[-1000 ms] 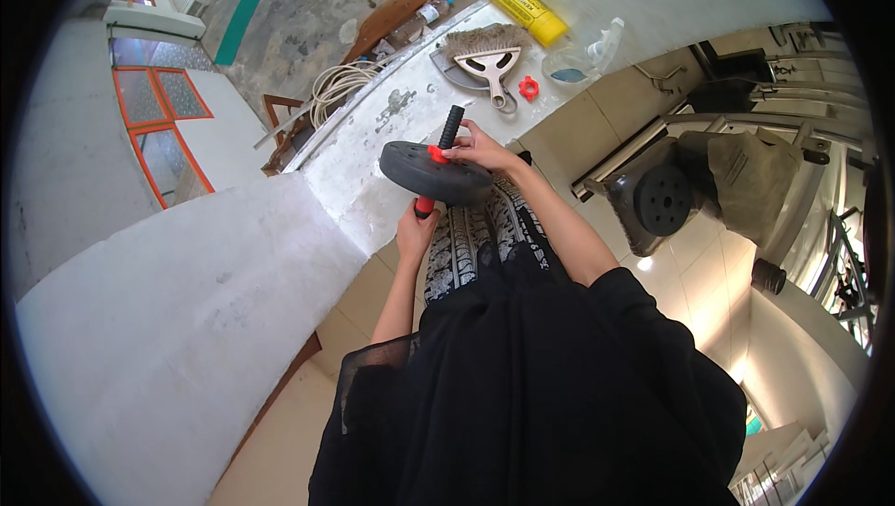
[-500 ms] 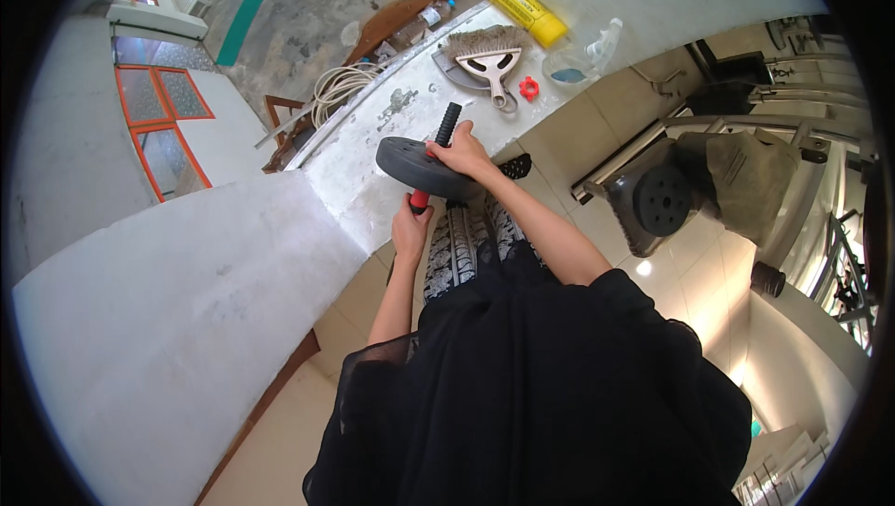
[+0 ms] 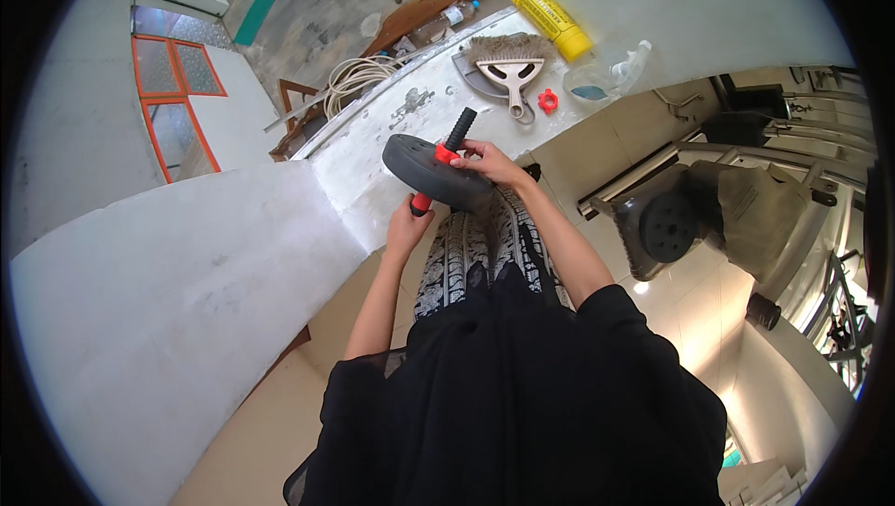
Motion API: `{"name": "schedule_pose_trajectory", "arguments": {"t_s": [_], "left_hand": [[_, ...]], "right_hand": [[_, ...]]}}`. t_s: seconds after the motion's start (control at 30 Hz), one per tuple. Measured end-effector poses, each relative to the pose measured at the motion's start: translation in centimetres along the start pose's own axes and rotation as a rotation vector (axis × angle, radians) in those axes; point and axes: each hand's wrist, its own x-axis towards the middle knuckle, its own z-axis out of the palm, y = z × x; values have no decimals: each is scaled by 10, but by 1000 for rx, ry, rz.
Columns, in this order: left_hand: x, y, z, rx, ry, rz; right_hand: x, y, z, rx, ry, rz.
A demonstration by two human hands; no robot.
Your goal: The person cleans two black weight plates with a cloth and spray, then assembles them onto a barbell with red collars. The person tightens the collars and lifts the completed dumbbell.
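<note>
A dumbbell bar (image 3: 461,128) stands tilted upright in front of me, its black threaded end sticking up through a round black weight plate (image 3: 415,163). Below the plate, my left hand (image 3: 405,229) is closed round the bar's red and black grip (image 3: 421,201). On top of the plate sits a red star-shaped collar nut (image 3: 447,153) around the thread. My right hand (image 3: 494,165) pinches that nut at its right side with thumb and fingers. Another red star-shaped collar nut (image 3: 548,101) lies apart on the white ledge.
On the white ledge (image 3: 373,147) lie a brush (image 3: 511,70) with a dustpan, a yellow cylinder (image 3: 552,21) and a clear spray bottle (image 3: 606,77). Coiled cable (image 3: 359,75) is beyond its left edge. To the right, another weight plate (image 3: 668,226) rests in a bag near metal gym equipment.
My right hand has drawn back from the thread, and its fingers now pinch the nut's edge, leaving the red nut plainly visible. My left hand keeps its hold on the grip.
</note>
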Motion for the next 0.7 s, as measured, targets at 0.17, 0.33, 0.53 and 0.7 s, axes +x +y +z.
{"name": "schedule_pose_trajectory", "arguments": {"t_s": [0.17,0.33,0.53,0.7], "left_hand": [[-7,9,5,-38,70,20],[-12,13,11,-24,86,-13],[-10,3,15,51,56,-20],[-12,2,22,37,107,-18]], "right_hand": [[4,3,4,-37,37,31],[-8,-12,11,54,83,18],[-20,-4,26,192,226,62],[-12,17,32,-93,390,70]]}}
